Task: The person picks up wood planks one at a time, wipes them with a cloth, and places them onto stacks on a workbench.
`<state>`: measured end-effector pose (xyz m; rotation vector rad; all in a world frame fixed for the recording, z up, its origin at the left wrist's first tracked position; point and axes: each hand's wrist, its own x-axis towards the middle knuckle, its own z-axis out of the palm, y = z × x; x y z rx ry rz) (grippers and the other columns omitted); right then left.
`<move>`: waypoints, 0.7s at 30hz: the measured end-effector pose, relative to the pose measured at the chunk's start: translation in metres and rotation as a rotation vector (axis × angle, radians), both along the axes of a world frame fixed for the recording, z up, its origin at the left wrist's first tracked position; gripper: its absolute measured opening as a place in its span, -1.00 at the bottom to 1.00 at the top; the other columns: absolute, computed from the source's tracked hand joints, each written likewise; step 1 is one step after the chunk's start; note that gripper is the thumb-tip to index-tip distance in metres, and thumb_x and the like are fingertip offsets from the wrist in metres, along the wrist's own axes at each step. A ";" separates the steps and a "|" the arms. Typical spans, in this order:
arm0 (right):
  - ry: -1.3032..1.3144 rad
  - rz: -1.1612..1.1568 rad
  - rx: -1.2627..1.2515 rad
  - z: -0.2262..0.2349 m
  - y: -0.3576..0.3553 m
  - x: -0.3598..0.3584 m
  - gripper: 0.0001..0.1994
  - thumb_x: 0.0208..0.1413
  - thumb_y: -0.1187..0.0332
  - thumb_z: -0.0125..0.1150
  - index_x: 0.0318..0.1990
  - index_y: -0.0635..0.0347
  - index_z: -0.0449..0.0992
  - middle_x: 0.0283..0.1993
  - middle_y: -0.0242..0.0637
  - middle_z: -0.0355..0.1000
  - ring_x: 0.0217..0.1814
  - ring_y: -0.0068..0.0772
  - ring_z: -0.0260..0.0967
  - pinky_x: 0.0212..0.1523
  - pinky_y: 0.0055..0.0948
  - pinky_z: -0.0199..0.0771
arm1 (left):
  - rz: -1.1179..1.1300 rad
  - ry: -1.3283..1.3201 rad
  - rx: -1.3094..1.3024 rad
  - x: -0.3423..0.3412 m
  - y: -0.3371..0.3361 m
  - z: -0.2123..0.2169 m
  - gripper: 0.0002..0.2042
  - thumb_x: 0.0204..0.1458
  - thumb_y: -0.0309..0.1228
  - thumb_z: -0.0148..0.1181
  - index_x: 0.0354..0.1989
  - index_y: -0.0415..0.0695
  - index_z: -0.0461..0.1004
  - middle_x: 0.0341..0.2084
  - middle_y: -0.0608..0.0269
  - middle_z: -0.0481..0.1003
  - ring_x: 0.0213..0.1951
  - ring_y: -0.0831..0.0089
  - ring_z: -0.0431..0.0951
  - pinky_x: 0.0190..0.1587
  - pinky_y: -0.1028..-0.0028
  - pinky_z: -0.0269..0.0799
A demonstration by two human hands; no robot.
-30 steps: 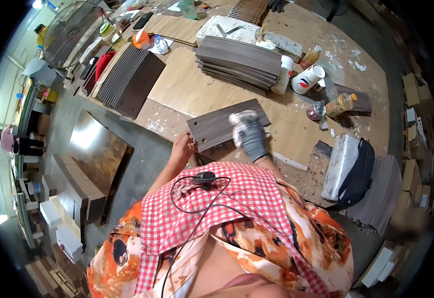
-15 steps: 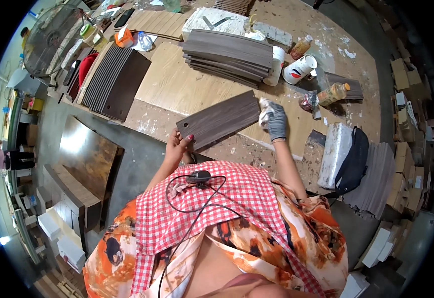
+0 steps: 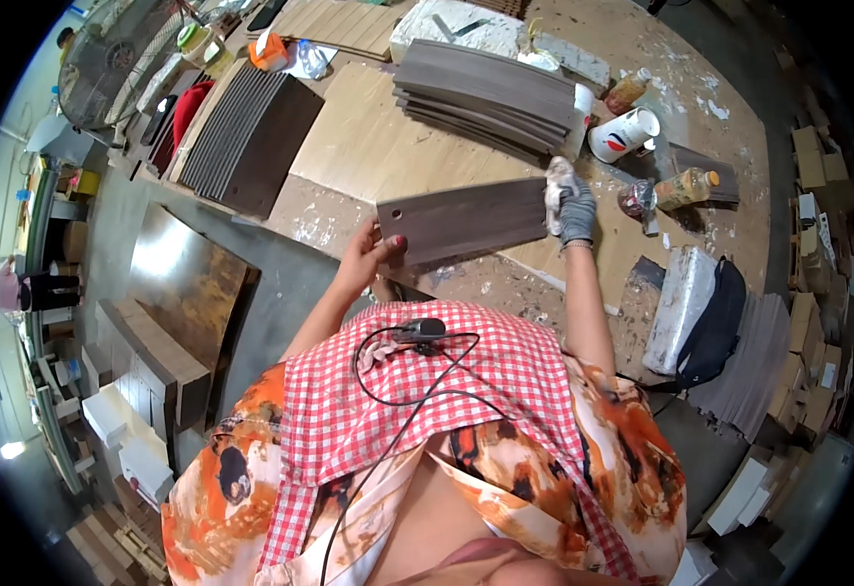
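A dark grey-brown wood-grain board (image 3: 476,221) with a small round hole near its left end lies over the front edge of the worktable. My left hand (image 3: 368,256) is bare and grips that end, thumb on the top face and fingers out of sight beneath. At the board's right end, my right hand (image 3: 574,207) wears a grey glove and is closed on a crumpled white cloth (image 3: 558,186), which touches the board's end. Behind it lies a stack of similar boards (image 3: 491,93); another row of them (image 3: 251,137) stands at the left.
Right of the boards stand a white cup (image 3: 624,135), a bottle with an orange cap (image 3: 686,188) and a small jar (image 3: 636,199). A black bag (image 3: 715,322) leans on a white wrapped block (image 3: 679,303) at the right edge. A large fan (image 3: 119,63) is far left.
The board has turned to lie more level. The gloved hand with the cloth stays at its right end; the left hand still grips the other end. The whole view has shifted slightly.
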<state>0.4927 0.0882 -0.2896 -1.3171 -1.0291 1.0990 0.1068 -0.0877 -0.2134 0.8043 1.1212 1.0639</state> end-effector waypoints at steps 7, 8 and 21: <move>-0.093 0.087 0.232 0.042 -0.038 -0.062 -0.84 0.16 0.43 0.05 -0.17 0.23 0.52 -0.20 -0.26 0.52 -0.16 -0.35 0.47 0.05 -0.43 0.44 | -0.024 -0.315 -0.238 -0.023 0.025 -0.009 -0.62 0.28 -0.43 0.02 0.25 -0.16 0.24 0.00 0.27 0.49 -0.04 0.49 0.53 0.01 0.41 0.49; -0.148 0.135 0.200 0.030 -0.044 -0.074 -0.81 0.15 0.44 0.04 -0.12 0.23 0.51 -0.13 -0.23 0.50 -0.07 -0.32 0.44 0.11 -0.41 0.40 | -0.035 -0.328 -0.251 -0.025 0.030 -0.018 -0.63 0.28 -0.43 0.02 0.24 -0.16 0.25 -0.01 0.26 0.49 -0.03 0.47 0.53 0.03 0.40 0.49; -0.110 0.751 0.236 0.030 -0.138 -0.134 -0.77 0.15 0.56 -0.04 -0.11 0.24 0.53 -0.06 -0.26 0.51 0.05 -0.39 0.45 0.13 -0.36 0.45 | -0.043 -0.150 -0.316 -0.003 0.028 -0.025 -0.75 0.21 -0.49 0.12 0.05 -0.16 0.36 -0.18 0.30 0.53 -0.18 0.53 0.55 -0.18 0.49 0.52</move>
